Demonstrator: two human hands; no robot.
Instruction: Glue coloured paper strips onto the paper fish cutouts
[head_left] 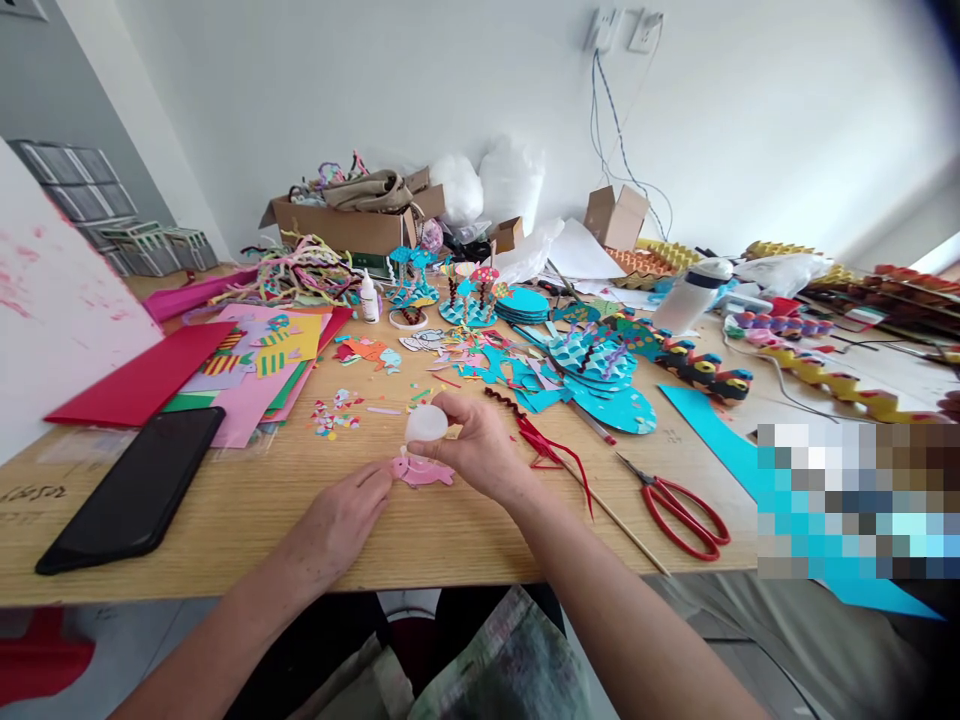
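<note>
My right hand [480, 445] is wrapped round a white glue bottle [426, 424], tipped so its round base faces me. Its nozzle end points down at the head of a pink paper fish [426, 473] lying flat on the table. My left hand [349, 515] rests on the wood, its fingertips together holding the fish at its head end. Small coloured paper scraps [335, 412] are scattered just beyond my left hand. Right of my right hand lie red pipe cleaners [551, 445] across a thin wooden stick [626, 530].
Red-handled scissors [682, 515] lie at the right, near a blue paper strip [712, 450]. A black phone [135, 490] is at the left by coloured paper sheets [247, 400]. Farther back stand another glue bottle [369, 300], blue paper crafts [589, 360] and a cardboard box [345, 225].
</note>
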